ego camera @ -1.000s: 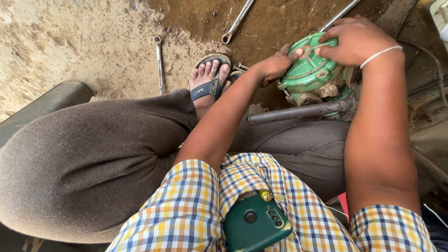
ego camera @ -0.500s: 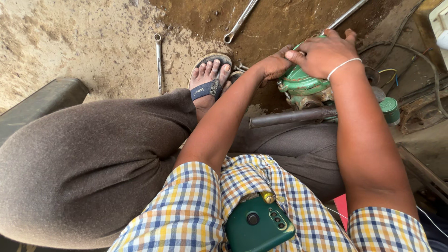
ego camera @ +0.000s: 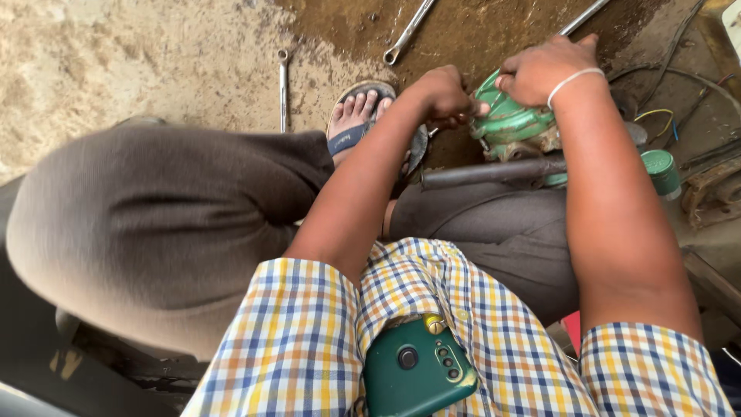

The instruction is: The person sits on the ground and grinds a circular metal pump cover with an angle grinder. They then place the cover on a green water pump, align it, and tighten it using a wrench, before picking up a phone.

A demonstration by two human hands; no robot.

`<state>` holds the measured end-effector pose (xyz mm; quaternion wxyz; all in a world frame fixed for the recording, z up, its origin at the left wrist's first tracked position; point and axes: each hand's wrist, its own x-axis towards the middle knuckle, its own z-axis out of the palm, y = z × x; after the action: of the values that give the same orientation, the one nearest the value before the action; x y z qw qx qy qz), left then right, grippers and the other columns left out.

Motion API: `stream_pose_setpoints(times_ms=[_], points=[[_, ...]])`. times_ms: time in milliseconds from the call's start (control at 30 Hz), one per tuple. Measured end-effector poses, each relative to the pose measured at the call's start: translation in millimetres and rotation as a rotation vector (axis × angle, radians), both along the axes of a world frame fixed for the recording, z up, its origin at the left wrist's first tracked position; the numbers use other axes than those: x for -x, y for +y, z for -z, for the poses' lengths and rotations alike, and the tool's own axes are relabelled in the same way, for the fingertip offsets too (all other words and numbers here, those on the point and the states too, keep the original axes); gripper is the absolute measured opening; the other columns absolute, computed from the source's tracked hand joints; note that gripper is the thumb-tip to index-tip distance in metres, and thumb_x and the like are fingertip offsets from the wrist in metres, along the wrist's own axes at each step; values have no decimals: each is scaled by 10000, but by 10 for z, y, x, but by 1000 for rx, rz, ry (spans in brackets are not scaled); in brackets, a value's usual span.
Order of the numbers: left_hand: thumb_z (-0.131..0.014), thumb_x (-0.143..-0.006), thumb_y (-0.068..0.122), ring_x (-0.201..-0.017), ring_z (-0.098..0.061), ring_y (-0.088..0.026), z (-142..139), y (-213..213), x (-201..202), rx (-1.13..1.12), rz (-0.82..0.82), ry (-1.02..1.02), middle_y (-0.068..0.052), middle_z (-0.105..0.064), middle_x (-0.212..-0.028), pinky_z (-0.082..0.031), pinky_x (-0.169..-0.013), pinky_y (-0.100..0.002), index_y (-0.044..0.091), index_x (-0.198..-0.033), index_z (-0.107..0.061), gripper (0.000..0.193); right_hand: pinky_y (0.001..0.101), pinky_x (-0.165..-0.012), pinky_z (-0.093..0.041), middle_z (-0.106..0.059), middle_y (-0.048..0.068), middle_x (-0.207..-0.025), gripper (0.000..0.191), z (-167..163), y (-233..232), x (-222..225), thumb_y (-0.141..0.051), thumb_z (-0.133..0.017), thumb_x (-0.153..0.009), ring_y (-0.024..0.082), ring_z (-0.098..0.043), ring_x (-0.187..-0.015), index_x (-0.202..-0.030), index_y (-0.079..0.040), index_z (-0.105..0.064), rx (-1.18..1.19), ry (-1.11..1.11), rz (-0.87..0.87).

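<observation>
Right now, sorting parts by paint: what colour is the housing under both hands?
Green housing, clearest in the head view.

I see a small wrench (ego camera: 283, 86) lying straight on the sandy ground (ego camera: 116, 62), well left of the sandal (ego camera: 349, 139). A longer spanner (ego camera: 409, 31) lies slanted on the dark, oily patch (ego camera: 478, 35) at the top, and a steel rod (ego camera: 584, 15) runs off the upper edge near it. A grey pipe (ego camera: 494, 171) lies across my lap. A green can (ego camera: 662, 171) stands at the right, beside loose wires (ego camera: 679, 85) and a rusty metal part (ego camera: 714, 197). A green phone (ego camera: 417, 371) sits in my checked shirt's pocket, lens outward. Grey trousers (ego camera: 154, 224) fill the left.
</observation>
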<state>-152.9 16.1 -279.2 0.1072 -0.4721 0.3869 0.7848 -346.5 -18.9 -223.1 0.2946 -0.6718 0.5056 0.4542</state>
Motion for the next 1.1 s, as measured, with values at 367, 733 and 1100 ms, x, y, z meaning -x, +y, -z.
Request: stream_pose_setpoints(times_ms=[367, 733, 1100], points=[[-881, -728, 446, -802, -732, -197, -30, 211, 190, 381, 95, -265, -74, -761, -839, -578, -764, -333, 145, -805, -788, 325, 801, -1105, -164, -644, 63, -1402, 452, 305, -101, 121, -570, -531, -979, 433, -513, -1342, -1383, -416, -660, -29, -11, 0], [-930, -680, 188, -760, -725, -135, -143, 315, 103, 252, -208, -222, -41, -782, -844, -587, -714, -294, 126, -841, -796, 218, 812, -1123, -142, -648, 23, -1422, 430, 251, -182, 96, -517, -501, -1012, 370, -527, -1366, -1396, -399, -654, -106, -23, 4], [-905, -709, 123, -683, -706, -75, -268, 373, 52, 244, -269, -171, 0, -782, -789, -592, -652, -249, 114, -800, -806, 135, 806, -1126, -148, -644, 21, -1427, 446, 277, -132, 128, -545, -520, -995, 372, -522, -1371, -1396, -401, -652, -77, -11, 6]])
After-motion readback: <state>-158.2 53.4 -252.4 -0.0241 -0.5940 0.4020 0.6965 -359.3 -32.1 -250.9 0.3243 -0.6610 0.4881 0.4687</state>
